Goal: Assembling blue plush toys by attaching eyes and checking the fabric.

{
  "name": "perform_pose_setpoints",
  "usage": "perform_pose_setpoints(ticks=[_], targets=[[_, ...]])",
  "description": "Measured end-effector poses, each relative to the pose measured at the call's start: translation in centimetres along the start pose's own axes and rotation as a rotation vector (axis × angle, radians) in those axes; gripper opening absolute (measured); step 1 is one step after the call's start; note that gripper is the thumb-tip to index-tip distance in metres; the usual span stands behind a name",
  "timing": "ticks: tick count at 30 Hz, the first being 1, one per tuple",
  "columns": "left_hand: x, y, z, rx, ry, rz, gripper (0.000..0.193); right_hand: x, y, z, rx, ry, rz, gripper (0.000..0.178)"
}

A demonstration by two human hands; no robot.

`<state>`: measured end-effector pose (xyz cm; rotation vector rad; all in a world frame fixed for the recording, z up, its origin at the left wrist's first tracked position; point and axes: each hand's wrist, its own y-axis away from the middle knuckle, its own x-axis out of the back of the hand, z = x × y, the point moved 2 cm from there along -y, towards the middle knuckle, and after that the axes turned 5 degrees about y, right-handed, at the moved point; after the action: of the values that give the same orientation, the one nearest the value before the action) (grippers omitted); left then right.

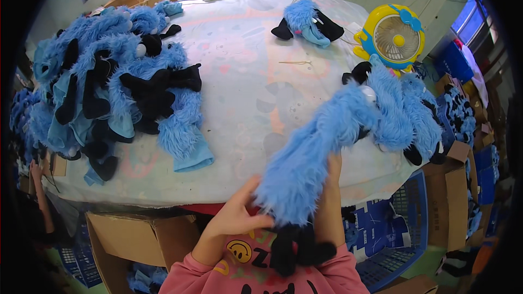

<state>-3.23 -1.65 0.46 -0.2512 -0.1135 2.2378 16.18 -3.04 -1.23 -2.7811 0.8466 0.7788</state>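
Observation:
A long blue furry plush toy with black limbs stretches from my chest up onto the table's right side. My left hand grips its lower left edge, thumb in front and fingers tucked behind the fur. Along its right side, my right hand holds the toy from beneath; the fur hides most of those fingers. The black limbs dangle in front of my pink top. Beyond the toy's upper end, more blue furry plush toys lie at the table's right edge, one with a white ball-shaped part.
A large pile of similar blue and black toys covers the table's left. One more toy lies at the back, near a yellow-and-blue fan. Cardboard boxes and a blue basket stand below the front edge. Another person's arm shows at far left.

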Motion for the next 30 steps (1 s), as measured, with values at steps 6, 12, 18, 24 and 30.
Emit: perform_pose_setpoints(ticks=[6, 12, 18, 24, 30], targets=[[0.1, 0.4, -1.7, -0.001, -0.280, 0.441, 0.028, -1.4, 0.1, -0.1, 0.114, 0.333, 0.183, 0.035], [-1.8, 0.8, -2.1, 0.008, -0.054, 0.535, 0.029, -2.9, 2.2, 0.6, 0.538, 0.726, 0.007, 0.035], [-3.2, 0.7, -1.7, -0.229, -0.022, 0.697, 0.029, -4.0, 3.9, 0.5, 1.089, 1.172, -0.160, 0.037], [-1.6, 0.4, -1.0, -0.393, -0.894, 0.438, 0.027, -3.9, 4.0, 0.1, 1.107, 1.251, -0.215, 0.034], [-1.1, 1.2, -1.4, -0.213, -0.296, 0.240, 0.026, -2.5, 3.6, 0.6, 0.752, 0.895, -0.075, 0.035]])
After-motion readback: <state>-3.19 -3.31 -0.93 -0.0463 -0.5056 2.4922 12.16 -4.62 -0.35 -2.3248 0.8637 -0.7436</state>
